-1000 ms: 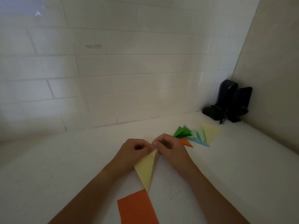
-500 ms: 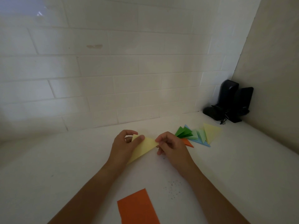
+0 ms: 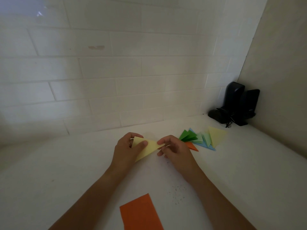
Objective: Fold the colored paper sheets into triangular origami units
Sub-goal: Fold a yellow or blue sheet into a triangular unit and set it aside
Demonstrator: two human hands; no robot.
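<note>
**Inspector A:** Item one, the yellow paper triangle. Where is it?

**Inspector B:** Held between both hands, just above the white counter, in front of the tiled wall. Its long point slants down toward the left wrist.

**Inspector A:** Left hand?

**Inspector B:** Gripping the triangle's left end: thumb pressed on the top face, fingers curled over the upper corner.

**Inspector A:** Right hand?

**Inspector B:** Pinching the right tip between thumb and forefinger; the other fingers are curled beneath.

**Inspector A:** Other paper?

**Inspector B:** A flat orange paper sheet lies at the near edge, between the forearms and cut off by the frame. To the right of the right hand sits a pile of folded triangles, overlapping: dark green, pale green, blue, a yellow one on the far right and an orange one nearest the hand. The count cannot be told.

**Inspector A:** Anything else?

**Inspector B:** Two black upright speakers with tangled cable in the far right corner, well apart from the pile. Dark specks mark the counter near the right forearm.
</note>
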